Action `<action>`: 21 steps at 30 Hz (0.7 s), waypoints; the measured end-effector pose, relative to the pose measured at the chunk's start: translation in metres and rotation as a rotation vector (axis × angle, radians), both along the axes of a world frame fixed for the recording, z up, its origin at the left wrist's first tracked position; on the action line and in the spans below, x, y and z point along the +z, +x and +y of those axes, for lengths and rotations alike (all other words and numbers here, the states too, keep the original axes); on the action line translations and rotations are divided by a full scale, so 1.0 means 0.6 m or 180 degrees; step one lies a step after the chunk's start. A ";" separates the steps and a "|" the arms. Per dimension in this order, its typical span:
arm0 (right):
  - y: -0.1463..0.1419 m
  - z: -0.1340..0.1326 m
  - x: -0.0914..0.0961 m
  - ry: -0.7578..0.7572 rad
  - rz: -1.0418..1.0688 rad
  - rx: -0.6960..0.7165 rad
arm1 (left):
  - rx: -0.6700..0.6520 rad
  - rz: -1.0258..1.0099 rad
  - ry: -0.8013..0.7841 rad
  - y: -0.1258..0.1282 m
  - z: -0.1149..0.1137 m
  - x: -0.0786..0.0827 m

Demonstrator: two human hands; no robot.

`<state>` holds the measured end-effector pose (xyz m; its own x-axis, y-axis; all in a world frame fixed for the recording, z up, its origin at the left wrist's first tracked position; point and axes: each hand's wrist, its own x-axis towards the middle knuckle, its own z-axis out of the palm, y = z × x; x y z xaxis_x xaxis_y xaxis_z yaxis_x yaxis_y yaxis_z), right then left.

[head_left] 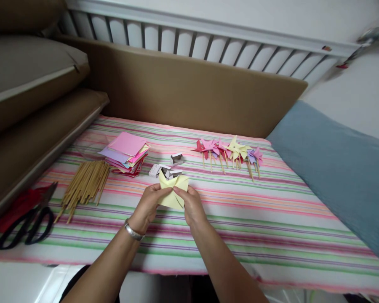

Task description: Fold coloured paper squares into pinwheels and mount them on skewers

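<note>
A pale yellow square of paper [173, 200], its corners slit and curling up, is held between both hands above the striped cloth. My left hand [149, 205] pinches its left side, thumb lying on top toward the middle. On the right side my right hand [193, 204] grips it the same way, and the two thumb tips nearly meet at the centre. The fingers beneath the paper are hidden. Just beyond the paper lie several small open boxes [177, 159] with dark contents that I cannot make out.
Far left are a stack of coloured paper [128, 144], a bundle of thin sticks [87, 182] and black-handled scissors [33, 221] by red material. Several finished paper pinwheels [236, 148] lie at the back right. A brown board [189, 90] and cushions [28, 71] border the cloth [271, 235].
</note>
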<state>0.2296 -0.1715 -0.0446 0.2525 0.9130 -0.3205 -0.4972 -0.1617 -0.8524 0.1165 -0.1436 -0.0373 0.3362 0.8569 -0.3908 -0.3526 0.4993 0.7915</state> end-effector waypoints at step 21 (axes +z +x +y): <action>-0.001 0.000 0.004 0.0888 -0.2819 -0.0354 | 0.0234 -0.0128 0.0071 0.001 0.004 -0.009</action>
<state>0.2292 -0.1716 -0.0425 0.3904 0.8839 0.2576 0.3517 0.1154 -0.9290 0.1170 -0.1412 -0.0428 0.2870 0.8882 -0.3587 -0.4193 0.4532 0.7867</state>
